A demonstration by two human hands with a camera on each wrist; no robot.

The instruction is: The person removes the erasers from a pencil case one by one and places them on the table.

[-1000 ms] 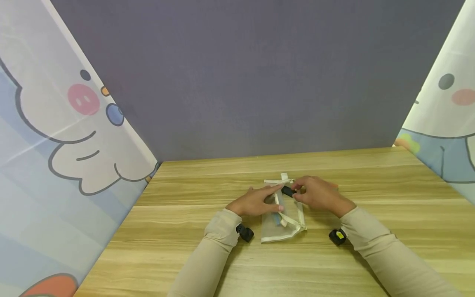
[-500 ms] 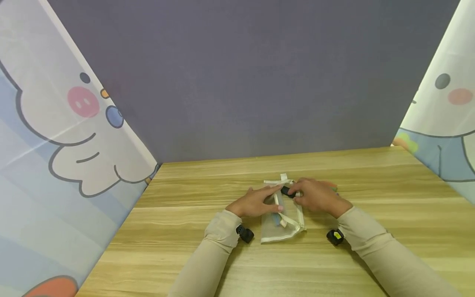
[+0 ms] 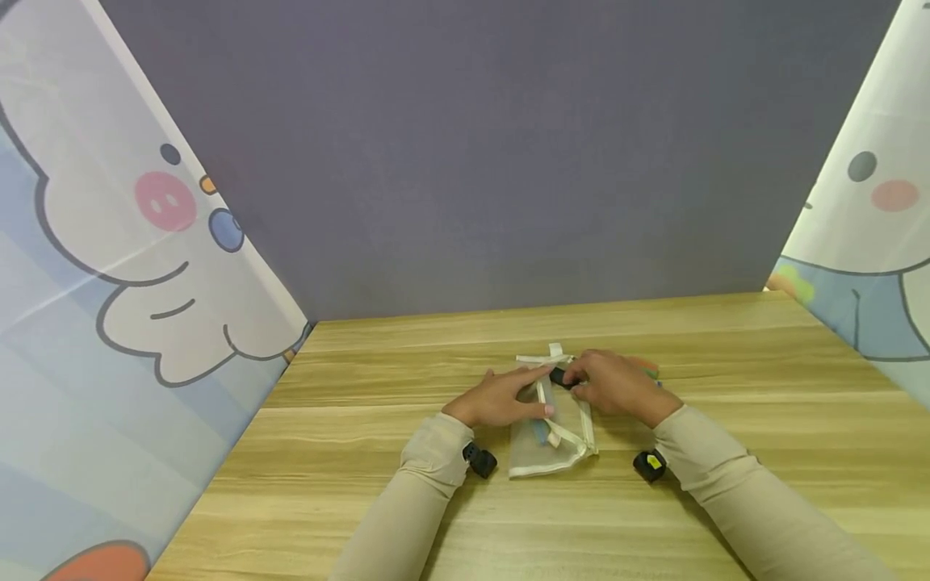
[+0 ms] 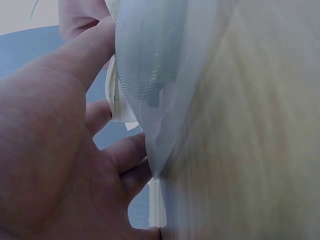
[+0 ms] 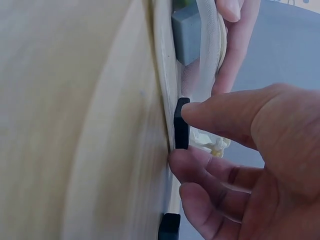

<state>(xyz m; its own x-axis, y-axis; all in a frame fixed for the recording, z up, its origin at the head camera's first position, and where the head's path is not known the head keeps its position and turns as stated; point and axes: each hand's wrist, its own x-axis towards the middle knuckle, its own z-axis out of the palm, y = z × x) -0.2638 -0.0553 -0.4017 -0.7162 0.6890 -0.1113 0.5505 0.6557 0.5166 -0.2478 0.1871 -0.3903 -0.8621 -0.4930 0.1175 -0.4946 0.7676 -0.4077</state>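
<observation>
A see-through mesh pouch (image 3: 530,460) with cream zip edging lies on the table, its opening toward the right. My left hand (image 3: 497,398) rests on it with spread fingers, thumb and fingertips touching the zip edge and mesh. My right hand (image 3: 617,383) pinches a small black block (image 5: 181,125) at the pouch's opening; its thumb presses the block's face and a fingertip sits at the end. Inside the pouch show a blue-grey block (image 5: 187,35) and a pale piece (image 3: 555,438).
Partly behind my right hand lies an orange and green item (image 3: 647,365) on the wooden table (image 3: 349,452). Another black piece (image 5: 169,227) shows low in the right wrist view. A grey panel (image 3: 508,161) stands along the table's back edge, with printed cloths at both sides.
My right hand has shifted slightly left, its fingers now further over the black block. The left hand has stayed in place on the pouch.
</observation>
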